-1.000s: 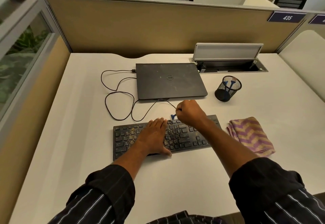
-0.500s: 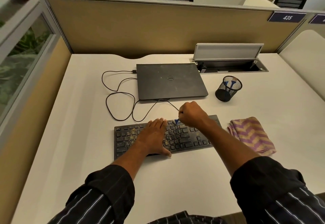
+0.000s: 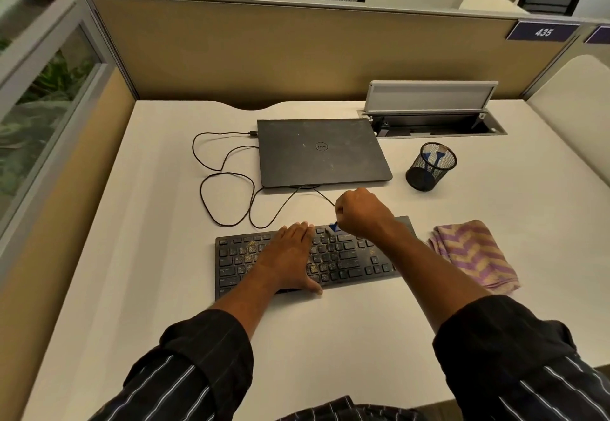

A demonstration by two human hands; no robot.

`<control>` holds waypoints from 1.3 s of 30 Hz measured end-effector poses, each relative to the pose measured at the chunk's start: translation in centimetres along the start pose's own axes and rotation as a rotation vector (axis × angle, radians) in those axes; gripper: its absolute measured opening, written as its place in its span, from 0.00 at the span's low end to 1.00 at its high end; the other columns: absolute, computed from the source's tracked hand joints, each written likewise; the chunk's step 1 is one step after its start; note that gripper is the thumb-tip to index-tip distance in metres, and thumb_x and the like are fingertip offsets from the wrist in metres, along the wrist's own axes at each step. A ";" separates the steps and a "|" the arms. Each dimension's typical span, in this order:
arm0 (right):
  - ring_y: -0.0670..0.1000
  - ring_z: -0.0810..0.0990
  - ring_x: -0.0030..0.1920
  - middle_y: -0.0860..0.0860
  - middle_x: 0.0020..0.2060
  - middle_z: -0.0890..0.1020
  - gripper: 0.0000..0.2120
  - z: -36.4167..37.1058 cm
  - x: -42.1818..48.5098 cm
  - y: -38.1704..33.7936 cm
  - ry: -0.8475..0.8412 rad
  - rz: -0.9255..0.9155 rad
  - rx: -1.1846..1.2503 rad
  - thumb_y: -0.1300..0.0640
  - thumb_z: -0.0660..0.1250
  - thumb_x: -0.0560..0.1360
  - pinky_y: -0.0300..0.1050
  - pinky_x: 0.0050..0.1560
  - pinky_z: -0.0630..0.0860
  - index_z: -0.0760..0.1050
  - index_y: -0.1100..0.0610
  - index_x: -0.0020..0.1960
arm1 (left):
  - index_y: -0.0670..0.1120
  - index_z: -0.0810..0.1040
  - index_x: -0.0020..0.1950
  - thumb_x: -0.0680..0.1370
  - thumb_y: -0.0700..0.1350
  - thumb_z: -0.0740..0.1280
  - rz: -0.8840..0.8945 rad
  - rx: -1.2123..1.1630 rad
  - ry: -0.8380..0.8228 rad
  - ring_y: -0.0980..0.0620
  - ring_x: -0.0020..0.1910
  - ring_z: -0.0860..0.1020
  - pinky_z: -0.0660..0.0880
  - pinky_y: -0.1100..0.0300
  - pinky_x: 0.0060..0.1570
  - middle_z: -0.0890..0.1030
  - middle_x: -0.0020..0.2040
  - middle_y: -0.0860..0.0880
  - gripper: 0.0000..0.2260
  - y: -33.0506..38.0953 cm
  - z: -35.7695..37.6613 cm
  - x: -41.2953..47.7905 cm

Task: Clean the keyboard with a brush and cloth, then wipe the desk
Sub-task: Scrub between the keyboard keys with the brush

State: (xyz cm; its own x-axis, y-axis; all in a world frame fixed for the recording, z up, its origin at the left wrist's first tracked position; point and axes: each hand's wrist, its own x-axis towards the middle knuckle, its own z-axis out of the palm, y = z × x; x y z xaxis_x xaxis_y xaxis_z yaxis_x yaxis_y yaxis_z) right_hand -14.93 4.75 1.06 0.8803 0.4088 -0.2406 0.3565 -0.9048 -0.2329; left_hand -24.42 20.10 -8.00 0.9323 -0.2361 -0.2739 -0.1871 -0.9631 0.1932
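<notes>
Brush [image 3: 332, 228]: gripped in the fisted right hand [image 3: 361, 212], bristles set on the far key row. Keyboard [image 3: 346, 262]: long axis left-right, pinned by the flat left hand [image 3: 290, 255]. Grit [image 3: 248, 249] is spread near-left of the bristles.

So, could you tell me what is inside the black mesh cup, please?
Two blue tools stand inside the mesh cup. What kind they are is too small to tell, and the cup's dark bottom hides anything lying lower.
</notes>
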 end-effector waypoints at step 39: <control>0.55 0.82 0.46 0.58 0.51 0.84 0.12 0.0 -0.7 -3.2 0.051 -0.096 -0.025 0.63 0.65 0.77 0.43 0.45 0.76 0.81 0.61 0.58 | 0.41 0.42 0.82 0.65 0.76 0.69 -0.036 0.001 0.004 0.44 0.81 0.47 0.47 0.48 0.80 0.47 0.83 0.42 0.62 -1.2 -0.2 -1.5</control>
State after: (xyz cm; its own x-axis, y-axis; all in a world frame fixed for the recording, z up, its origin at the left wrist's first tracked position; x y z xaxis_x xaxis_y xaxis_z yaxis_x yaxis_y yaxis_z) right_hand -16.65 7.34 2.01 0.8561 0.4879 -0.1703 0.4472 -0.8646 -0.2291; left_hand -25.57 21.68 -7.67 0.9399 -0.2005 -0.2766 -0.1536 -0.9712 0.1819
